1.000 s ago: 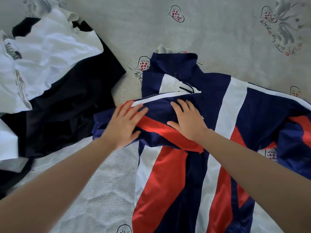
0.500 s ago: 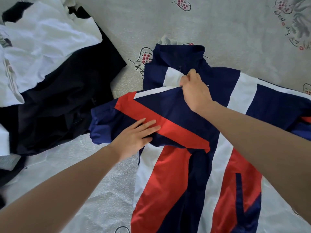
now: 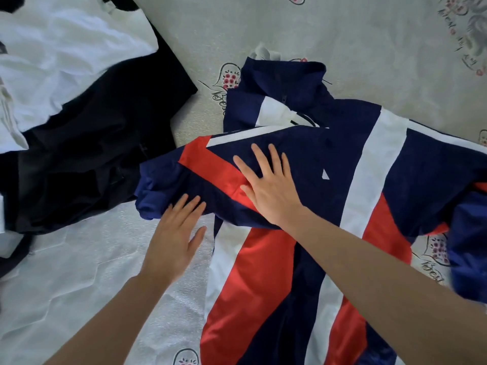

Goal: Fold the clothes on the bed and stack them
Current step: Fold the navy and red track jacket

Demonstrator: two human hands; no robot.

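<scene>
A navy, red and white jacket (image 3: pixel 342 180) lies spread on the bed, collar at the top. Its left sleeve (image 3: pixel 200 175) is folded across the chest. My right hand (image 3: pixel 268 185) lies flat with straight fingers on that folded sleeve. Lower and to the left, my left hand (image 3: pixel 174 233) is flat too, its fingertips touching the sleeve's lower edge near the cuff. The jacket's right sleeve bunches at the right edge.
A black garment (image 3: pixel 92 154) and a white garment (image 3: pixel 58 61) lie in a heap at the upper left. The bed sheet (image 3: pixel 342 35) is pale grey with heart prints; a white quilted cover (image 3: pixel 79 285) lies at the lower left.
My right hand has left the collar area, where it pinched the fabric, and come down flat onto the folded sleeve. My left hand has slid down to the sleeve's lower edge.
</scene>
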